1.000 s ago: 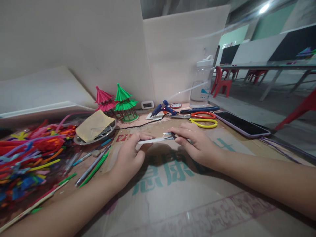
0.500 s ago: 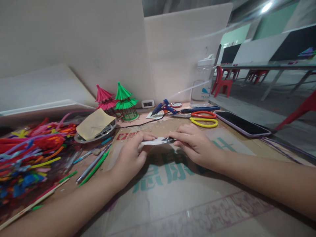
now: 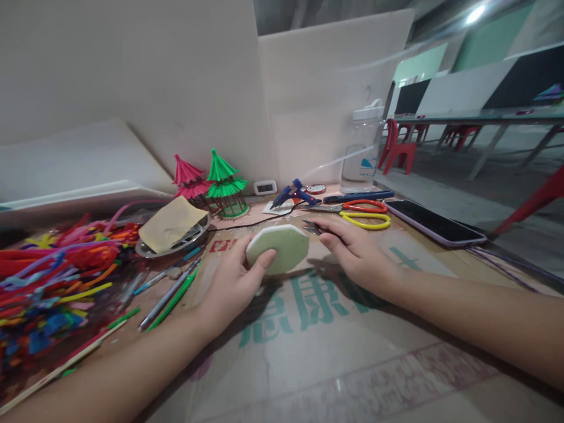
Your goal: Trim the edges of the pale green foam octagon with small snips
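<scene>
In the head view, my left hand (image 3: 242, 273) grips a pale green, many-sided flat piece (image 3: 284, 249) with a white edge, the thumb lying across its face. The piece is tilted up toward me above the cardboard (image 3: 273, 376). To its right, my right hand (image 3: 356, 249) is closed around a small pointed metal tool (image 3: 312, 227). Its dark tip points left, apart from the green piece; the fingers hide the rest, so I cannot tell its exact kind.
Colourful pipe cleaners (image 3: 57, 282) are heaped at left, near a metal plate (image 3: 154, 254). Behind stand green (image 3: 227, 182) and pink (image 3: 189, 176) pipe-cleaner pavilions, a blue glue gun (image 3: 294, 192), scissors (image 3: 365, 220) and a water bottle (image 3: 362, 150). A phone (image 3: 434, 222) lies at right.
The piece has turned from nearly edge-on to showing its green face. My right hand has drawn slightly right with the metal tool, away from the piece.
</scene>
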Available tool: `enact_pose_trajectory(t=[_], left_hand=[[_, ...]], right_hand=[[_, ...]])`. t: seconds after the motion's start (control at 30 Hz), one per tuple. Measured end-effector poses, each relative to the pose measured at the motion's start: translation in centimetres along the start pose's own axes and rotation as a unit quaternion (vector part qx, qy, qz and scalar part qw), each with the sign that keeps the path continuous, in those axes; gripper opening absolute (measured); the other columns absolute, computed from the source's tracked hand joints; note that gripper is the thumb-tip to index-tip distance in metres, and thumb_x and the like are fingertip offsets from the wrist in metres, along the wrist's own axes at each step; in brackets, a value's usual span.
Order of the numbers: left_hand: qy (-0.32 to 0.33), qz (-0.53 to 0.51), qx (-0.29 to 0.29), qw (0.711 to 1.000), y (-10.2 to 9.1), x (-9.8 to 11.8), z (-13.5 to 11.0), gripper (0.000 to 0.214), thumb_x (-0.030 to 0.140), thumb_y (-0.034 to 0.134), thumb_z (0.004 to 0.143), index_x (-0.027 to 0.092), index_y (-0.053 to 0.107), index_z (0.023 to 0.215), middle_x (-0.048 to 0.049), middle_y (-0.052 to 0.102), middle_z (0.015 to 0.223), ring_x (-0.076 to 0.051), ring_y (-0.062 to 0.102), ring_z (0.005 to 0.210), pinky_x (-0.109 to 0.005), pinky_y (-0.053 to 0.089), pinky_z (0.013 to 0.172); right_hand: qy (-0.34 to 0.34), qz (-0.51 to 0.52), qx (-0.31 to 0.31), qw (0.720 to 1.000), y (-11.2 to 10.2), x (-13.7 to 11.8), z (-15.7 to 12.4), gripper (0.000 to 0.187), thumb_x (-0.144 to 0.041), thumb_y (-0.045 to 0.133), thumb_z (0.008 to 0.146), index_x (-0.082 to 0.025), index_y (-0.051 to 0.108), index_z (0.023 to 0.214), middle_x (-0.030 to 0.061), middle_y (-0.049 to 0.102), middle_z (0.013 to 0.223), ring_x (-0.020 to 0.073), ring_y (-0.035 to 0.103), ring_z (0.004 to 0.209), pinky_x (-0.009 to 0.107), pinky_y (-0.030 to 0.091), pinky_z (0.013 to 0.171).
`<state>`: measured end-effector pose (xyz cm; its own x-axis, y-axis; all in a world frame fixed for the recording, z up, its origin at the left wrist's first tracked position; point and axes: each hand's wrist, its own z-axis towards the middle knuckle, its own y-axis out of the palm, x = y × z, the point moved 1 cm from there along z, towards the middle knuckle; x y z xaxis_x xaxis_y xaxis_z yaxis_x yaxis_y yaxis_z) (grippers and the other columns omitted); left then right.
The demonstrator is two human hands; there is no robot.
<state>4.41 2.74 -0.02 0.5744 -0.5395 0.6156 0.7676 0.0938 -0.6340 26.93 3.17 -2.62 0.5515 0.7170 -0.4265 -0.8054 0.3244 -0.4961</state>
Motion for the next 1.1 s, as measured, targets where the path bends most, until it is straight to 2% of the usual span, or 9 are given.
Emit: enact_pose_trajectory(t=[0.17,0.27,0.4,0.87,1.1], left_hand=[[0.011,0.005,-0.015,1.0,-0.1,0.2,0.0,0.018,0.033,0.052,0.09,0.017,0.059,0.096,-0.0051,0.069,0.092,-0.02,0.063,0.084,-0.027,0.05,0.069],[0.015,0.026,-0.021,0.999,-0.1,0.4,-0.2,0.01,0.023,0.051,0.088,0.018,0.058,0.093,-0.0024,0.066,0.085,-0.018,0.062,0.078,-0.025,0.048,0.065],[0.037,0.048,-0.029,0.998,-0.2,0.5,-0.3,0.01,0.015,0.049,0.084,0.018,0.057,0.089,0.0,0.064,0.08,-0.015,0.059,0.072,-0.023,0.046,0.063],[0.099,0.119,-0.025,0.988,-0.2,0.2,-0.6,0.015,0.017,0.049,0.085,0.017,0.058,0.097,-0.0032,0.069,0.086,-0.018,0.064,0.075,-0.026,0.049,0.065],[0.091,0.13,-0.037,0.987,-0.2,-0.1,-0.7,0.016,0.018,0.049,0.084,0.018,0.058,0.097,-0.0036,0.071,0.086,-0.019,0.065,0.075,-0.027,0.05,0.064]], right_hand=[[-0.038,-0.031,-0.024,0.999,-0.2,-0.1,0.1,0.03,-0.027,0.043,0.1,-0.016,0.061,0.121,0.011,0.069,0.112,0.023,0.063,0.106,0.04,0.049,0.09],[-0.082,-0.059,-0.052,0.993,-0.6,-0.8,0.2,0.031,-0.028,0.041,0.101,-0.015,0.063,0.119,0.0098,0.069,0.102,0.0223,0.062,0.097,0.037,0.046,0.081],[-0.117,-0.093,-0.06,0.987,-0.9,-1.4,0.1,0.032,-0.028,0.041,0.101,-0.014,0.062,0.121,0.0089,0.066,0.094,0.0219,0.056,0.087,0.035,0.04,0.072],[-0.128,-0.116,-0.071,0.982,-1.0,-1.4,0.1,0.031,-0.027,0.041,0.101,-0.014,0.062,0.12,0.0068,0.062,0.088,0.0204,0.052,0.081,0.033,0.036,0.07],[-0.147,-0.104,-0.061,0.982,-1.0,-1.3,0.1,0.029,-0.025,0.041,0.101,-0.013,0.062,0.117,0.0075,0.063,0.087,0.0201,0.054,0.082,0.033,0.037,0.07]])
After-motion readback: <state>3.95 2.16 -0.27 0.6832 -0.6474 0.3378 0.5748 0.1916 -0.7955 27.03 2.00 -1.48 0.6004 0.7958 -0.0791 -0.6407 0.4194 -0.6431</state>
